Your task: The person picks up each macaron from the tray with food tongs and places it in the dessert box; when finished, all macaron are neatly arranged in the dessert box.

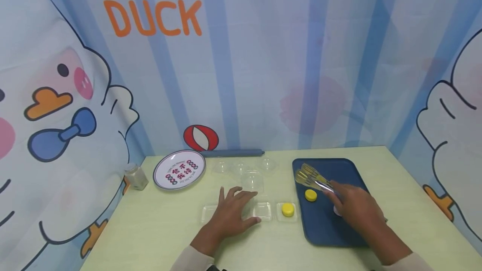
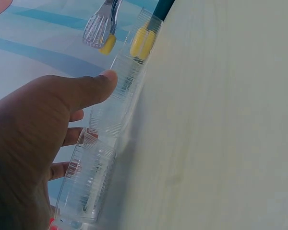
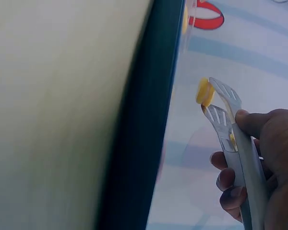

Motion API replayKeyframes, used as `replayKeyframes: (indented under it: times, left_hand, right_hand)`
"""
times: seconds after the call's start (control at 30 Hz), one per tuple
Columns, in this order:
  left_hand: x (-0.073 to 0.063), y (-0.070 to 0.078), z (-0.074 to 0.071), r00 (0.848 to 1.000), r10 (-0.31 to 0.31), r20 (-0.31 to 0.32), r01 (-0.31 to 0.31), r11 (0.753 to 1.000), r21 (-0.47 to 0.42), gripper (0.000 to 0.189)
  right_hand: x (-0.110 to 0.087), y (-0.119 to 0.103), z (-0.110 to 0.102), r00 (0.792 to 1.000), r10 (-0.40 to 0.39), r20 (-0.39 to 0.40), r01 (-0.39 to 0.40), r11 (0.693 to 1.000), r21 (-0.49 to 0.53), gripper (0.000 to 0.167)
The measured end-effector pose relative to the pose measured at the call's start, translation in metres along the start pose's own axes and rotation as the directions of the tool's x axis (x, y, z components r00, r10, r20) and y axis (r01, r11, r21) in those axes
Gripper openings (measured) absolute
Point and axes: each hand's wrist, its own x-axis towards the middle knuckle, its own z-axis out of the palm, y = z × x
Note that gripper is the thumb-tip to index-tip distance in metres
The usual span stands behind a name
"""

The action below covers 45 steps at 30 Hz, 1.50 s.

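Right hand (image 1: pixel 355 207) clasps silver metal tongs (image 1: pixel 322 185) near a round yellow macaron (image 1: pixel 310 195), likely light and fragile, best pinched gently around its rim. Left hand (image 1: pixel 232 216), fingers apart, is over a clear plastic container (image 1: pixel 263 211).

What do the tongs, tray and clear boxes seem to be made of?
Tongs: likely metal, by their silvery shine. Tray: plastic or coated metal, evenly dark blue and smooth-looking. Clear boxes: probably thin glossy plastic, see-through with ribbed walls.
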Motion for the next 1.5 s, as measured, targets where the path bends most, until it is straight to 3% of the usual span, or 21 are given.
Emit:
replayKeyframes:
  times: [0.47,0.7,0.87,1.17,1.5]
  left_hand:
    - [-0.001,0.001,0.002,1.0,0.003,-0.008,-0.003,1.0,0.007,0.068]
    - [0.0,0.002,0.0,1.0,-0.004,0.004,0.004,1.0,0.007,0.068]
    - [-0.001,0.002,-0.001,1.0,0.0,0.002,0.0,1.0,-0.002,0.069]
    - [0.0,0.0,0.0,1.0,0.003,0.001,-0.003,1.0,0.006,0.068]
    - [0.001,-0.001,0.001,1.0,-0.006,0.006,0.005,1.0,0.016,0.072]
  right_hand:
    - [-0.014,-0.04,0.004,0.996,-0.094,-0.006,0.094,0.994,0.057,0.043]
    - [-0.015,-0.056,0.007,0.989,-0.149,-0.011,0.15,0.987,0.05,0.029]
    - [-0.016,-0.063,0.011,0.979,-0.201,-0.018,0.202,0.979,0.031,0.03]
    - [-0.015,-0.075,0.013,0.972,-0.232,0.045,0.231,0.973,0.029,0.033]
    - [-0.012,-0.089,0.012,0.958,-0.26,0.124,0.27,0.96,-0.071,0.038]
